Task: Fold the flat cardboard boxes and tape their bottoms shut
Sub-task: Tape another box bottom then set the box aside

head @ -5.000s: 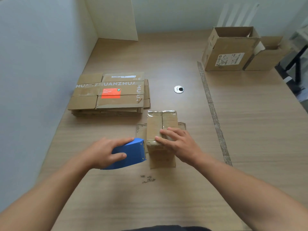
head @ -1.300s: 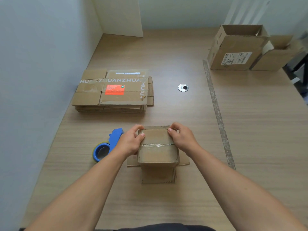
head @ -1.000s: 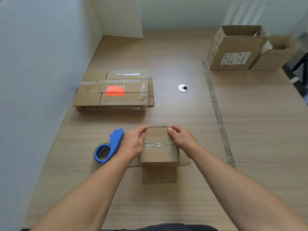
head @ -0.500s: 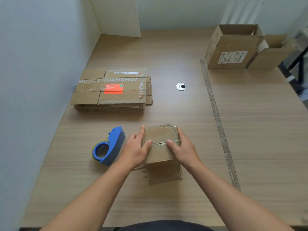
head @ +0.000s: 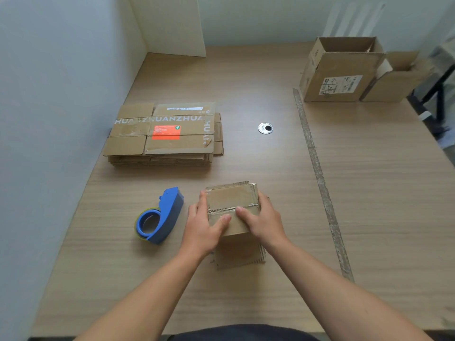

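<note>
A small folded cardboard box (head: 230, 196) stands bottom-up on the table, with clear tape across its seam and a loose flap lying toward me. My left hand (head: 202, 228) grips its left side, thumb on the taped seam. My right hand (head: 264, 221) grips its right side, thumb also on the seam. A blue tape dispenser (head: 160, 216) lies on the table just left of my left hand. A stack of flat cardboard boxes (head: 165, 132) with an orange label sits farther back on the left.
Two open cardboard boxes (head: 341, 70) stand at the far right of the wooden table (head: 369, 193). A round metal grommet (head: 265, 128) sits mid-table. A tape strip (head: 320, 178) runs along the table. A grey wall borders the left side.
The dispenser was set down on the left and my left hand joined the right on the box. Both hands slid from the box's far corners to its sides, thumbs now on the seam.
</note>
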{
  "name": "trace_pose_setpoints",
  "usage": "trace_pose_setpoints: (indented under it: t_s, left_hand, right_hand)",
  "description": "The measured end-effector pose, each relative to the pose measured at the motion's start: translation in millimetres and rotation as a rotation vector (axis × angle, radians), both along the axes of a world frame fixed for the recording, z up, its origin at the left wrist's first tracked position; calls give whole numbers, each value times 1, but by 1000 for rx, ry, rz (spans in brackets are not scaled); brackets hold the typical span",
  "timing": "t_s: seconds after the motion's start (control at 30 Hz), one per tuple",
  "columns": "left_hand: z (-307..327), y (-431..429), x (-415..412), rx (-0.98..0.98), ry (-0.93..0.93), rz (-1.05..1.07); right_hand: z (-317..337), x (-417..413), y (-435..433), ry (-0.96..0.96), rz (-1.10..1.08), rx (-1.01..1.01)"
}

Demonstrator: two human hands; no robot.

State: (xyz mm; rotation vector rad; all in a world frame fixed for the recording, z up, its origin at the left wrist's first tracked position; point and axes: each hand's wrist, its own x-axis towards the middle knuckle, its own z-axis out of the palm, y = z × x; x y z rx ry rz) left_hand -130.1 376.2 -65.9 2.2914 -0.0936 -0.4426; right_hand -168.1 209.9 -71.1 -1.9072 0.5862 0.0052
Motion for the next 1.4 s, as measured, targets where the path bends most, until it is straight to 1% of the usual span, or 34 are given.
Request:
trace_pose_setpoints:
  t_s: [0.07, 0.2, 0.27, 0.37, 0.43, 0.5, 0.53, 0.6, 0.7, 0.77, 0.83, 0.9, 0.97, 1.0, 1.1, 1.17, 1.23, 1.33, 1.4]
  left_hand:
    - [-4, -2, -6, -41, -17, 70]
    - [-10, -1, -8, -37, -101, 114]
    - [-12, 2, -8, -47, -113, 137]
    - [-11, 3, -8, -112, -78, 177]
    - [-12, 9, -9, -215, 3, 185]
    - [-15, 19, -12, -297, 74, 115]
    - [-17, 24, -14, -298, 94, 69]
    - [-18, 30, -17, -281, 125, 25]
    - [-15, 26, -19, -254, 118, 71]
    - [-13, 20, -18, -243, 88, 121]
    - [-9, 12, -16, -232, 59, 154]
    - [-1, 7, -15, -255, 58, 167]
    - [8, 3, -14, -296, 76, 116]
    - [13, 1, -13, -286, 76, 77]
    - [29, -8, -9, -220, -9, 73]
    - [40, -15, -3, -206, -54, 101]
    - [45, -19, 4, -203, -58, 118]
    - [46, -15, 15, -258, 3, 203]
    - [44, -13, 20, -285, 30, 238]
  right_hand:
    - [-6, 1, -2, -27, -24, 22]
    - [-12, 0, -8, -52, -46, 273]
    - [-12, 0, -9, -57, -63, 361]
    - [-13, -2, -10, -55, -96, 445]
    - [-11, -5, -11, -55, -160, 497]
    - [-10, -12, -16, -72, -225, 528]
    - [-9, -17, -19, -95, -217, 521]
    - [-11, -31, -24, -88, -122, 447]
    - [-17, -52, -29, -50, 81, 380]
    - [-18, -55, -30, -69, 125, 328]
    - [-15, -51, -28, -107, 91, 256]
    - [-6, -44, -27, -153, -4, 176]
    - [4, -37, -30, -192, -115, 153]
    - [9, -34, -32, -208, -159, 148]
    - [21, -24, -36, -216, -234, 140]
    - [28, -18, -35, -202, -252, 145]
    - [35, -12, -36, -204, -238, 138]
    - [46, -7, -41, -225, -140, 115]
    - [50, -3, -42, -254, -124, 42]
